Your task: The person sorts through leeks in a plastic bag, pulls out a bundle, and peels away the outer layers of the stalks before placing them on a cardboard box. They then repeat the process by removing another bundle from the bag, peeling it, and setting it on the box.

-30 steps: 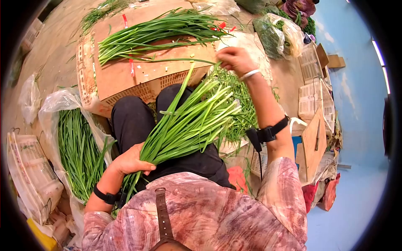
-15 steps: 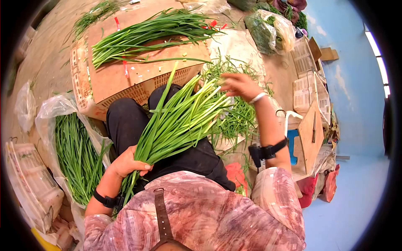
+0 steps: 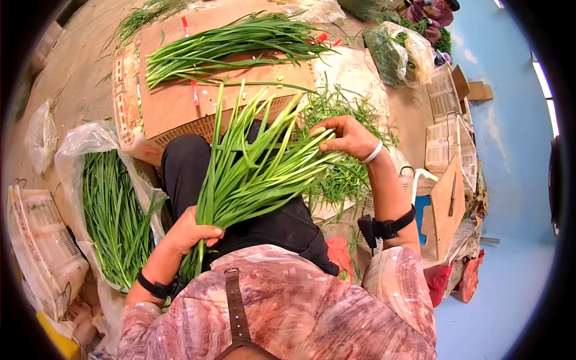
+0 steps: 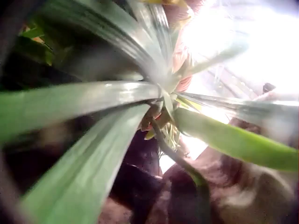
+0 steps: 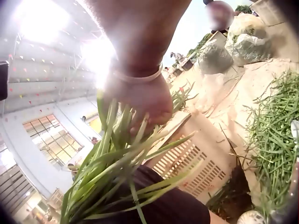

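Note:
A loose bunch of garlic chives (image 3: 258,186) lies across the lap, its pale stem ends fanned out away from the body. My left hand (image 3: 195,231) grips it low down at the leafy end, thumb across the top. With thumb and fingers, my right hand (image 3: 351,141) pinches stem ends at the bunch's right side. Blurred leaves (image 4: 79,163) fill much of the left wrist view, hiding most of the left hand. In the right wrist view, the right hand (image 5: 140,105) is over the chives (image 5: 107,172), fingertips partly hidden among the stems.
Ahead, more chives (image 3: 234,45) lie on a board (image 3: 168,117) over a plastic crate (image 3: 127,114). An open plastic bag of chives (image 3: 114,210) stands at left. Loose green trimmings (image 3: 339,180) cover the floor at right. Stacked crates (image 3: 444,144) line the blue wall.
My right hand left a thin stem at the bunch's far end, opened, then came back and closed on stem ends. The bunch is more fanned out. My left hand keeps its grip.

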A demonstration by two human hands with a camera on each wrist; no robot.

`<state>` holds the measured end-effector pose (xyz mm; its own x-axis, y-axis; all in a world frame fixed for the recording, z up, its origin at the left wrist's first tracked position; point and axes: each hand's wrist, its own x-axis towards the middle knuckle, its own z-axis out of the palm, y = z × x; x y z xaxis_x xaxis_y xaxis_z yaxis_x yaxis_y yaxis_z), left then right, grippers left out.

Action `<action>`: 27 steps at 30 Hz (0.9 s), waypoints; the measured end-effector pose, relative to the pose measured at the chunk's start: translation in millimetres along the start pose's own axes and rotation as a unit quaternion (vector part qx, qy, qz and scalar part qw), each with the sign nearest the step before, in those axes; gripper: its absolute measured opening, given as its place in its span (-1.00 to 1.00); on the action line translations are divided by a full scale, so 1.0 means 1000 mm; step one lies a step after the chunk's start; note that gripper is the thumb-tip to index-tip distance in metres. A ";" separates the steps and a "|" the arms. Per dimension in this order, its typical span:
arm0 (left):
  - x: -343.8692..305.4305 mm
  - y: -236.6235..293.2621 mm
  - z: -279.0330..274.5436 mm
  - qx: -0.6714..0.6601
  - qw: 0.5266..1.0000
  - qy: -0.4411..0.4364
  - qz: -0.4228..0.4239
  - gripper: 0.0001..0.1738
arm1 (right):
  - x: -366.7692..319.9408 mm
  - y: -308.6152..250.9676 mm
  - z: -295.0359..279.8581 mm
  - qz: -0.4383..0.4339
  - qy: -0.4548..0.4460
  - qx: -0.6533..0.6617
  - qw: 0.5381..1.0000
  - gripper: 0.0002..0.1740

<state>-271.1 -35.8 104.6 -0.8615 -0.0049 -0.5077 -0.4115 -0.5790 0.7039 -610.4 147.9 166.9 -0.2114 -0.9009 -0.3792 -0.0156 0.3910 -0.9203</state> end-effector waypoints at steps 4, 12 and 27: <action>0.003 0.004 0.000 0.005 1.000 -0.011 -0.003 -0.78 | 0.016 -0.009 -0.011 0.033 -0.019 -0.081 0.996 -0.64; 0.004 0.003 -0.002 0.015 1.000 -0.026 0.002 -0.71 | 0.009 0.001 -0.015 -0.004 0.100 -0.095 0.990 -0.76; 0.007 0.003 -0.006 0.028 0.998 -0.044 -0.018 -0.65 | -0.092 0.038 -0.130 0.198 0.536 -0.574 0.587 -0.50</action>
<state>-276.2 -42.6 99.8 -0.8678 0.0874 -0.4891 -0.4559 -0.5313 0.7140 -718.2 270.5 179.4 -0.9037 -0.3013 0.3041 -0.2761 0.9531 0.1237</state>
